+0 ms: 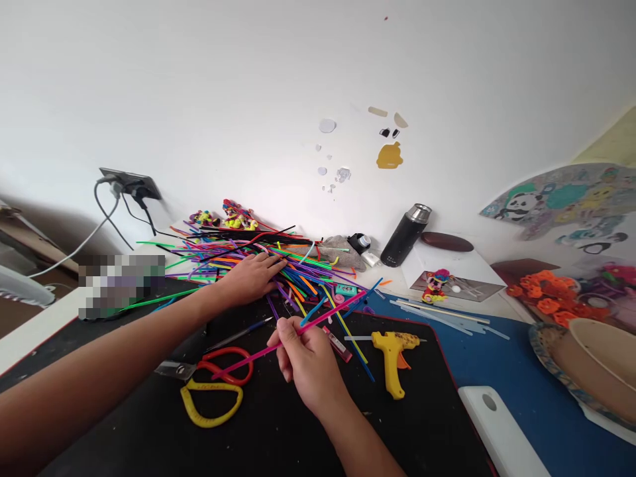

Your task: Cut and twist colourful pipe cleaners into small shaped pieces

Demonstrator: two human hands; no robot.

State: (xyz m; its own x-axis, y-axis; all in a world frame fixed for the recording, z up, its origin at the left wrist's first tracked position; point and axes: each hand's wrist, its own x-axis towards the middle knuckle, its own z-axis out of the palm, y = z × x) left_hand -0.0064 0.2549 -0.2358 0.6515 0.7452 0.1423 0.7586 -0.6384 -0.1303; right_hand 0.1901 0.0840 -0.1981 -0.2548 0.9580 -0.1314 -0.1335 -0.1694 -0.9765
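Pink pipe cleaner [322, 317] between right fingers [292, 339], blue stem [314, 311] apparently too.

- White wall [223, 99] is filling the upper half, greying toward the top.
- Small stickers [390, 156] are dotting its middle; panda decals [521, 202] are covering a patch at right.
- Socket [149, 185] is sitting low at left, plugs in, cables [81, 248] drooping.
- Desk [432, 320] is standing against the wall, blue at right.
- Brown floor [17, 295] is showing lower left.
- Soft light is falling, shadow deepening at left.
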